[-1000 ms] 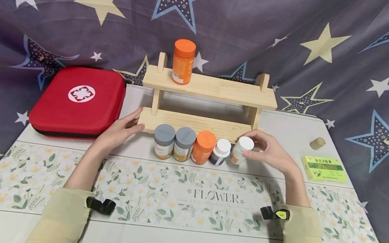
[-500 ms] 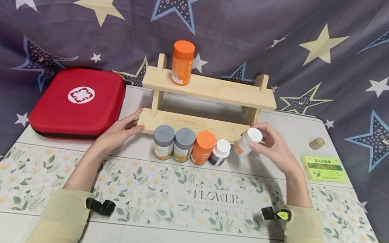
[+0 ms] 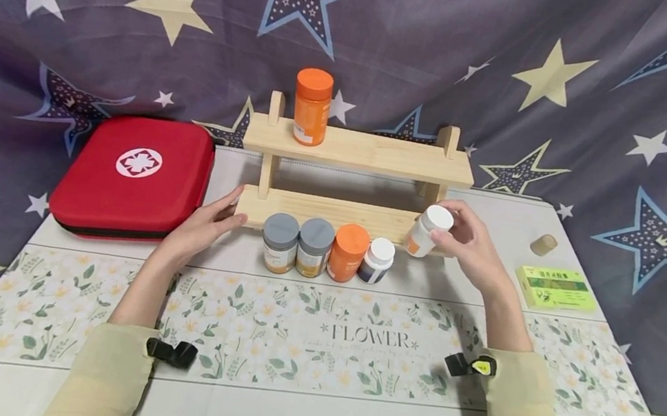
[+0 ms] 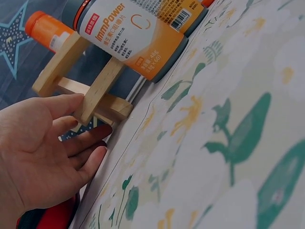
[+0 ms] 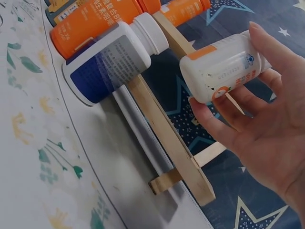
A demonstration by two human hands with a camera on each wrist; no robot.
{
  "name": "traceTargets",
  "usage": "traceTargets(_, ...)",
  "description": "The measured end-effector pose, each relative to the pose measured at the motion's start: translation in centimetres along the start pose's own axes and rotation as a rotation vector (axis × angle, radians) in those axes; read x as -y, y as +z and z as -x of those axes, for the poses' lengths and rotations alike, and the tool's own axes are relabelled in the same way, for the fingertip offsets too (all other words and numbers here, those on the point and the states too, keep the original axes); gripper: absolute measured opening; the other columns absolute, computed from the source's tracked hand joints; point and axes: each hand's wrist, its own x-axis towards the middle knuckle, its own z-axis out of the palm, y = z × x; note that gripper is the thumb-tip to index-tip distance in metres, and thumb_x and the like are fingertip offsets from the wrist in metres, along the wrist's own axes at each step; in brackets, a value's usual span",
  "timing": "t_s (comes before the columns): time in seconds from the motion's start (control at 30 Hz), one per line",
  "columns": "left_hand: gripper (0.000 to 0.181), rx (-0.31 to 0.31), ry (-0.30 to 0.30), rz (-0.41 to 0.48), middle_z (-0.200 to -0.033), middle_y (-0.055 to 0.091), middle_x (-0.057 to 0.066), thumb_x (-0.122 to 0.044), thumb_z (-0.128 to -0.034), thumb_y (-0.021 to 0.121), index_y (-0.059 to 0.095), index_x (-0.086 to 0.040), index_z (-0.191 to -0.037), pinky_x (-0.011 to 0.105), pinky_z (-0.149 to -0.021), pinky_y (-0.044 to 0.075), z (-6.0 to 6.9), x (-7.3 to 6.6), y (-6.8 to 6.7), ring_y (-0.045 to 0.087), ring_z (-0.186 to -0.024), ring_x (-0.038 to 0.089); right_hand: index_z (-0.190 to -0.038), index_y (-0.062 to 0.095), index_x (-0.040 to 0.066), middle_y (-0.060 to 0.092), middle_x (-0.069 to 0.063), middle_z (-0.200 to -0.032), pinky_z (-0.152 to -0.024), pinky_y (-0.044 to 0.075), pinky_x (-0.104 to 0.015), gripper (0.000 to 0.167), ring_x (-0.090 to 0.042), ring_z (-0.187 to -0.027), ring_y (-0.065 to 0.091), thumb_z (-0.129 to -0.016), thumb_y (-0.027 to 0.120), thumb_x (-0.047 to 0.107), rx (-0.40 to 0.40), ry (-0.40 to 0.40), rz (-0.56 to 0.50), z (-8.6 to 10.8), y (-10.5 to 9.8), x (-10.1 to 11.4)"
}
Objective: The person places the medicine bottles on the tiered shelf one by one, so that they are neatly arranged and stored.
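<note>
In my right hand (image 3: 469, 242), a white pill bottle (image 3: 428, 230) with an orange label patch is pinched between thumb and fingers. It tilts slightly, off the table, at the right end of the lower shelf; the right wrist view shows the bottle (image 5: 221, 67) close up. My left hand (image 3: 201, 226) rests at the left end of the two-tier wooden rack (image 3: 332, 215), fingers relaxed against the board's end (image 4: 88, 107). Before the rack stand two grey-capped bottles (image 3: 280, 243), an orange bottle (image 3: 348, 253) and a white-capped dark-blue-labelled bottle (image 3: 376, 260).
Another orange bottle (image 3: 312, 108) stands on the upper shelf, towards its left. A red first-aid case (image 3: 131, 176) lies left of the rack. To the right are a green medicine box (image 3: 556, 289) and a small brownish cylinder (image 3: 544, 245). A star-patterned cloth (image 3: 392, 35) hangs behind.
My right hand has lifted the white pill bottle from the right end of the row, up and back to the lower shelf's right end. The left hand stays put.
</note>
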Motion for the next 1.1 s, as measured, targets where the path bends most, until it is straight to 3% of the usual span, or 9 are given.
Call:
traceTargets(0.23, 0.076, 0.004, 0.011, 0.004, -0.170, 0.028, 0.013, -0.040, -0.1047, 0.058, 0.010, -0.039, -0.164, 0.057, -0.128, 0.023, 0.1, 0.0, 0.0, 0.026, -0.158, 0.031, -0.128, 0.060, 0.016, 0.069, 0.008, -0.113, -0.087, 0.054, -0.020, 0.038, -0.008, -0.101, 0.065, -0.096, 0.063, -0.003, -0.003, 0.001, 0.049, -1.3, 1.0, 0.8)
traceTargets(0.57, 0.077, 0.012, 0.013, 0.000, -0.172, 0.022, 0.013, -0.040, -0.1047, 0.058, 0.010, -0.037, -0.165, 0.057, -0.128, 0.023, 0.1, 0.0, 0.0, 0.022, -0.160, 0.032, -0.128, 0.060, 0.015, 0.067, 0.007, -0.112, -0.081, 0.054, -0.021, 0.036, -0.009, -0.095, 0.064, -0.096, 0.067, 0.002, 0.043, -0.031, 0.157, -5.0, 1.7, 3.5)
traceTargets(0.8, 0.076, 0.016, 0.013, 0.005, -0.172, 0.021, 0.013, -0.041, -0.1044, 0.058, 0.010, -0.040, -0.164, 0.056, -0.128, 0.023, 0.1, 0.0, 0.0, 0.021, -0.160, 0.033, -0.125, 0.061, 0.014, 0.070, 0.002, -0.110, -0.084, 0.057, -0.025, 0.031, -0.013, -0.099, 0.066, -0.096, 0.068, 0.006, 0.063, -0.035, 0.120, -8.5, 2.1, 6.1)
traceTargets(1.1, 0.077, 0.012, 0.015, 0.007, -0.171, 0.024, 0.016, -0.039, -0.1045, 0.059, 0.010, -0.039, -0.164, 0.056, -0.128, 0.022, 0.1, -0.1, 0.0, 0.023, -0.159, 0.034, -0.122, 0.061, 0.016, 0.070, -0.002, -0.107, -0.083, 0.060, -0.029, 0.027, -0.016, -0.100, 0.065, -0.096, 0.069, 0.014, 0.018, 0.010, 0.099, -13.0, 3.1, 7.8)
